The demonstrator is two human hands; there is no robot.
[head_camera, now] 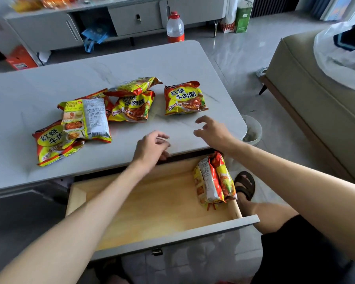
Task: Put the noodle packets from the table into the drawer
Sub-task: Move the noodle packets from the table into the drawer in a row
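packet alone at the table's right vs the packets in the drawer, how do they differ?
The lone packet lies flat, printed front up, on the table; the drawer packets stand on edge against the right wall of the open drawer. The lone packet sits apart from the others; the drawer packets are pressed together. The right hand hovers open beside the lone packet; neither hand is near the drawer packets. Both share red-and-yellow wrappers.

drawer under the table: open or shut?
Open. The drawer is pulled out toward the person, its wooden floor exposed, with noodle packets standing against its right wall.

noodle packets (186, 98) scattered on table (49, 83), two in open drawer (152, 206)
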